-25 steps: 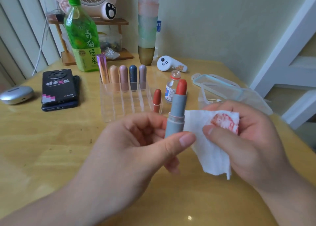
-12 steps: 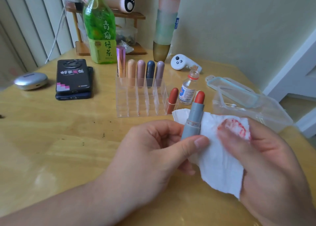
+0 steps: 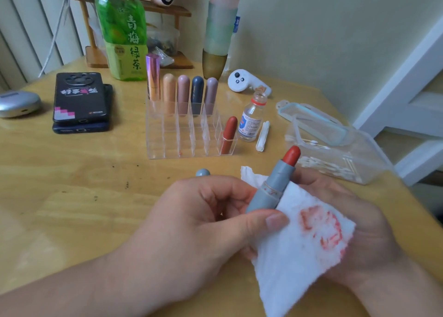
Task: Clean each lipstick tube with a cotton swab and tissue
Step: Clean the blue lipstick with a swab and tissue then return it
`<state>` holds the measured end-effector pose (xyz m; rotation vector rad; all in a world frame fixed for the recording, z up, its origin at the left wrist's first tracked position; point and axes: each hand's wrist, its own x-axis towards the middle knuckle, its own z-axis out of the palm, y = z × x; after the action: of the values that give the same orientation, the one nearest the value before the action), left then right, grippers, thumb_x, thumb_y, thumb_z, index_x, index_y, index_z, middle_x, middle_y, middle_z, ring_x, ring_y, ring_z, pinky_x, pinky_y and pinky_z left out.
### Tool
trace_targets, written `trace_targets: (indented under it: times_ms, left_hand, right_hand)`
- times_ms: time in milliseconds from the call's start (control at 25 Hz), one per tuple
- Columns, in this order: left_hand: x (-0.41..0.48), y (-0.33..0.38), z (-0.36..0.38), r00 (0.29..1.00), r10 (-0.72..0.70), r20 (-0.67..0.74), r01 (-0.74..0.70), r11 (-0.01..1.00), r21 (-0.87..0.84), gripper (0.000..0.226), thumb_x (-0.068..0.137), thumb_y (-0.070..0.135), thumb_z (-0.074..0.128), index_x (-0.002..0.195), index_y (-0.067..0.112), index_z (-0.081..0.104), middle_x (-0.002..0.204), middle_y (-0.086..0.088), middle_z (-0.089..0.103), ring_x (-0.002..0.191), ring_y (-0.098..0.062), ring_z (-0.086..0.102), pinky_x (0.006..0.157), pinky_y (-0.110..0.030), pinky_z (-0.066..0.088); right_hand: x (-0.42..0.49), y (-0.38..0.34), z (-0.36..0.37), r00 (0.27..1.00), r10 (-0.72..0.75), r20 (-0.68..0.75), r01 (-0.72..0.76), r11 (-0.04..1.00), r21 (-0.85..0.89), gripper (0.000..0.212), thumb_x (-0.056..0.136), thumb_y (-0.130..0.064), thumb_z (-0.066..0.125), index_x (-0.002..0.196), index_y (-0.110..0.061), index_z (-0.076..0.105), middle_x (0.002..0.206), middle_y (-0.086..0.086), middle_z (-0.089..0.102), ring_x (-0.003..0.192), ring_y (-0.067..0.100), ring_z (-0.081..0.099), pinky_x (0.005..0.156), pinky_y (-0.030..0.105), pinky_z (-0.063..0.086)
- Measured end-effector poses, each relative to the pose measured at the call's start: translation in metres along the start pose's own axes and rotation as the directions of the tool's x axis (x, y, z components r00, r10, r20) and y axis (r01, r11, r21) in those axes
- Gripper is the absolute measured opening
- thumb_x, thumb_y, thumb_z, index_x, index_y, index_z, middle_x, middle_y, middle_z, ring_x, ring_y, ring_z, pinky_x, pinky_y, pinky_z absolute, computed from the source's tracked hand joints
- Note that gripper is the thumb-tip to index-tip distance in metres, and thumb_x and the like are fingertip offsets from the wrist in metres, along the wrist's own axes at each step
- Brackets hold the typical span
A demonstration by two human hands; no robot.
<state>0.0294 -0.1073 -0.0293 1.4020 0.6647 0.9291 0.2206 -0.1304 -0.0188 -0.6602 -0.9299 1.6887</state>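
Over the counter [image 3: 72,197], at 5 o'clock of the rack [image 3: 187,139], the left hand [image 3: 203,221] is gripping the lipstick [image 3: 275,185] while the right hand [image 3: 371,221] is clasping stained tissue [image 3: 287,256] against it, mid-wipe, likely needing a clean patch next.

On the pale wooden desk [image 3: 72,197], a clear acrylic compartment organiser [image 3: 172,146] stands mid-desk. Its back row holds five capped lipstick tubes [image 3: 183,91] side by side. Its front right compartment holds an uncapped red lipstick [image 3: 229,134].

Just right of the organiser stands a small labelled glass bottle [image 3: 251,120], with white cotton swabs [image 3: 262,135] lying beside it. A clear plastic swab box [image 3: 335,153] sits further right.

Left of the organiser lie two stacked black phones [image 3: 80,98], and a silver oval case [image 3: 18,103] lies beyond them. A green plastic tea bottle [image 3: 122,29] and a white plastic controller [image 3: 239,80] sit behind the organiser.

Nearest the camera, the left hand [image 3: 191,233] grips a grey lipstick tube [image 3: 273,185], which tilts right across a white tissue [image 3: 299,256] draped over the right hand [image 3: 369,221]. A small grey cap [image 3: 202,172] sits just behind the left hand.
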Motion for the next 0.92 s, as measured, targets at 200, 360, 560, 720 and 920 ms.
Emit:
trace_targets:
  times_ms: [200, 360, 560, 720, 920]
  left_hand:
    - [-0.001, -0.001, -0.001, 0.999, 0.019, 0.028, -0.019, 1.000, 0.010, 0.026, 0.066, 0.030, 0.086, 0.086, 0.015, 0.078, 0.067, -0.005, 0.071, 0.057, -0.017, 0.066, 0.062, -0.036, 0.061]
    - [-0.002, 0.001, -0.001, 1.000, 0.005, -0.006, -0.004, 0.998, 0.065, 0.033, 0.063, 0.039, 0.086, 0.084, 0.015, 0.078, 0.065, -0.010, 0.067, 0.057, -0.023, 0.065, 0.063, -0.054, 0.060]
    - [-0.003, 0.008, -0.003, 0.999, -0.015, 0.028, 0.011, 0.991, 0.132, 0.035, 0.061, 0.042, 0.087, 0.083, 0.018, 0.077, 0.069, -0.015, 0.069, 0.062, -0.039, 0.066, 0.062, -0.061, 0.056]
    - [-0.003, 0.011, -0.003, 0.998, -0.039, 0.039, 0.034, 0.993, 0.117, 0.036, 0.057, 0.042, 0.089, 0.081, 0.018, 0.076, 0.072, -0.016, 0.071, 0.063, -0.043, 0.066, 0.064, -0.063, 0.055]
    - [-0.005, 0.012, -0.007, 0.991, -0.093, 0.097, 0.079, 0.988, 0.135, 0.035, 0.062, 0.039, 0.087, 0.083, 0.013, 0.076, 0.074, -0.016, 0.073, 0.059, -0.037, 0.066, 0.065, -0.057, 0.059]
  right_hand:
    - [0.003, 0.000, 0.000, 0.997, 0.072, 0.040, -0.072, 0.997, 0.013, 0.045, 0.073, -0.010, 0.083, 0.107, 0.010, 0.062, 0.093, 0.029, 0.069, 0.081, 0.036, 0.070, 0.073, 0.041, 0.058]
    - [0.000, -0.002, -0.002, 0.998, 0.046, 0.032, -0.042, 0.994, -0.103, 0.052, 0.069, -0.012, 0.087, 0.104, 0.015, 0.060, 0.090, 0.028, 0.069, 0.077, 0.035, 0.069, 0.070, 0.039, 0.058]
    - [-0.004, -0.002, -0.004, 0.989, -0.133, -0.067, 0.088, 0.886, -0.456, 0.044, 0.065, -0.030, 0.089, 0.085, 0.003, 0.069, 0.068, 0.029, 0.056, 0.060, 0.048, 0.047, 0.055, 0.063, 0.037]
    - [-0.005, 0.000, 0.002, 0.978, -0.191, -0.079, 0.129, 0.862, -0.490, 0.033, 0.060, -0.037, 0.090, 0.080, -0.015, 0.076, 0.069, 0.013, 0.063, 0.070, 0.043, 0.044, 0.063, 0.060, 0.031]
    - [-0.006, -0.009, 0.009, 0.974, -0.227, -0.006, 0.174, 0.762, -0.623, 0.024, 0.064, -0.044, 0.086, 0.078, -0.028, 0.075, 0.066, 0.000, 0.067, 0.048, 0.039, 0.042, 0.038, 0.049, 0.037]
